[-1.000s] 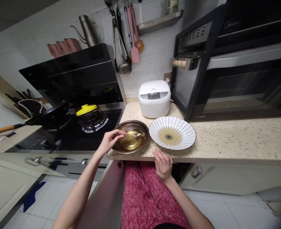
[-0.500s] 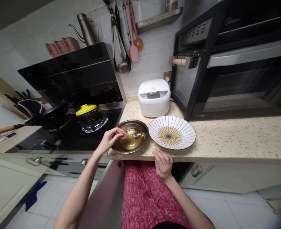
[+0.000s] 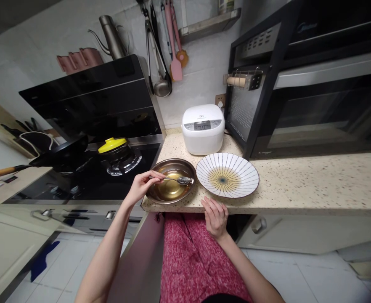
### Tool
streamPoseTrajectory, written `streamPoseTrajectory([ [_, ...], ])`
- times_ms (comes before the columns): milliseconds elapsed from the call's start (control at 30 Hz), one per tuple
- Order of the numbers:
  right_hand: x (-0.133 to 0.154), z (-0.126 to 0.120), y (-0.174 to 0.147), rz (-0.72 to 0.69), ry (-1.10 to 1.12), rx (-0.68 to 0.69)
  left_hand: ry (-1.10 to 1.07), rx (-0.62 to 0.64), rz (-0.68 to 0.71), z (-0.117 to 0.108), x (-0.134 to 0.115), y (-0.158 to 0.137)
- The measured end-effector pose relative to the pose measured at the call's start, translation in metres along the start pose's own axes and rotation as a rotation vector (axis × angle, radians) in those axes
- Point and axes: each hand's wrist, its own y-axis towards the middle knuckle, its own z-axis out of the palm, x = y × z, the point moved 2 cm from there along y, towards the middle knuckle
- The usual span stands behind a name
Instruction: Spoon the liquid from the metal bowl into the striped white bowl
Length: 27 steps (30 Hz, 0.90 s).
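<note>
My left hand pinches the handle of a metal spoon. The spoon's bowl is held over a round stainless steel basin, on its right side. Yellowish clear liquid lies in the basin. To the right, a white plate with dark radiating lines holds some yellowish liquid around its middle. My right hand rests at the counter's front edge just below the plate, fingers stretched out and holding nothing.
Behind the basin and plate stands a white rice cooker. A gas stove carries a yellow-lidded pot and a wok with a wooden handle. An oven stands on the right. Utensils hang on the wall, including a ladle.
The spoon has shifted slightly right and turned over the basin, its bowl now nearer the basin's right rim. My right hand has stayed at the counter edge.
</note>
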Motion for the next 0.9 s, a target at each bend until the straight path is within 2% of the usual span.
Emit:
streamPoseTrajectory([
  [633,-0.001,0.001,-0.001,0.007,-0.001,-0.008,-0.02,-0.168,0.064,-0.005,-0.007,0.0],
  [900,0.0,0.0,0.001,-0.005,-0.01,-0.011,0.048,-0.21,0.178,0.011,-0.02,0.012],
])
